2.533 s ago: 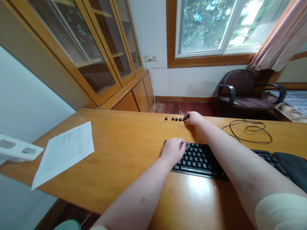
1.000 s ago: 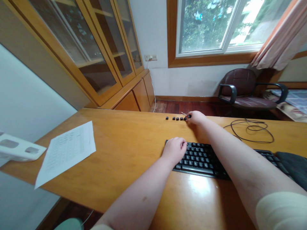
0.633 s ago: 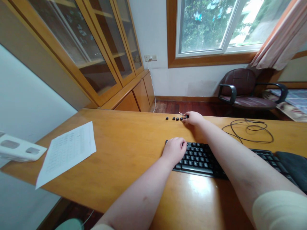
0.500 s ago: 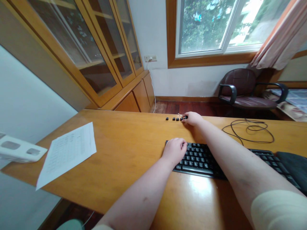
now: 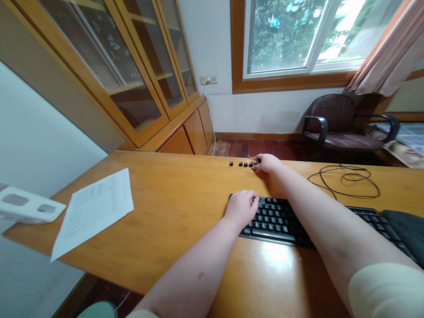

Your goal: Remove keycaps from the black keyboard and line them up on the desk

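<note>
A black keyboard (image 5: pixel 291 223) lies on the wooden desk (image 5: pixel 172 207). My left hand (image 5: pixel 241 208) rests curled on the keyboard's left end, fingers closed over the keys. My right hand (image 5: pixel 269 163) reaches to the desk's far edge, pinched around a thin wire key puller (image 5: pixel 252 158). It sits at the right end of a short row of loose black keycaps (image 5: pixel 241 164). A keycap seems to be under its fingertips, but I cannot make that out clearly.
A printed sheet of paper (image 5: pixel 94 207) lies at the left. A white device (image 5: pixel 28 207) sits at the desk's left corner. A coiled black cable (image 5: pixel 344 181) lies at the back right, a dark pad (image 5: pixel 402 229) at the right edge, and an armchair (image 5: pixel 344 126) beyond the desk.
My right hand has shifted slightly left and right along the end of the keycap row. The left hand has stayed on the keyboard.
</note>
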### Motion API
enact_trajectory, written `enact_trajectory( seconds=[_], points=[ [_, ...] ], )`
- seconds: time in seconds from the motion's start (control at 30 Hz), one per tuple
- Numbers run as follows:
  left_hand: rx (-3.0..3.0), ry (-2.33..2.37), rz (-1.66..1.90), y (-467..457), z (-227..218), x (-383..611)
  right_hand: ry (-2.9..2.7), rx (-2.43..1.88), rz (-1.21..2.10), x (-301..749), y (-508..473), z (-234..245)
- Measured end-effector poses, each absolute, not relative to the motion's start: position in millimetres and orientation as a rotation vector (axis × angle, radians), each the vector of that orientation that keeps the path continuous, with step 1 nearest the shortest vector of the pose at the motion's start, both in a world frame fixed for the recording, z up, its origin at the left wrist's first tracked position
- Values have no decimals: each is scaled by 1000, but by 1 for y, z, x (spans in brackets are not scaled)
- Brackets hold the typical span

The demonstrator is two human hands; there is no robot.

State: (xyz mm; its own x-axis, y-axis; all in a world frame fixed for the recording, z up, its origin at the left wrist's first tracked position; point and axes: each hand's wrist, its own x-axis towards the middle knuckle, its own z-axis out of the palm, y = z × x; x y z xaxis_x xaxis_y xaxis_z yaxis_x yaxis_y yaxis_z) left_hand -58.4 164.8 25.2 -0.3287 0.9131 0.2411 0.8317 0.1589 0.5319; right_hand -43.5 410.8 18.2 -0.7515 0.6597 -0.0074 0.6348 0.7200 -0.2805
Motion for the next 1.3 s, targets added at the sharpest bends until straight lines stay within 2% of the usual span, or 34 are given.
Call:
enact_trajectory(
  seconds=[0.5, 0.83, 0.93, 1.1, 1.3],
  points=[
    [1723, 2294, 871, 165, 24, -59, -2803, -1131, 472, -34, 412, 21],
    [1776, 2276, 922, 165, 22, -60, -2588, -1139, 500, 10, 411, 46],
    [1794, 2282, 908, 165, 21, -60, -2478, -1101, 655, 33, 406, 52],
    [1836, 2286, 906, 165, 20, -59, -2156, -972, 1102, 64, 372, 58],
    [1935, 2375, 734, 162, 30, -50, -2174, -797, 1086, 86, 321, 52]
  ],
)
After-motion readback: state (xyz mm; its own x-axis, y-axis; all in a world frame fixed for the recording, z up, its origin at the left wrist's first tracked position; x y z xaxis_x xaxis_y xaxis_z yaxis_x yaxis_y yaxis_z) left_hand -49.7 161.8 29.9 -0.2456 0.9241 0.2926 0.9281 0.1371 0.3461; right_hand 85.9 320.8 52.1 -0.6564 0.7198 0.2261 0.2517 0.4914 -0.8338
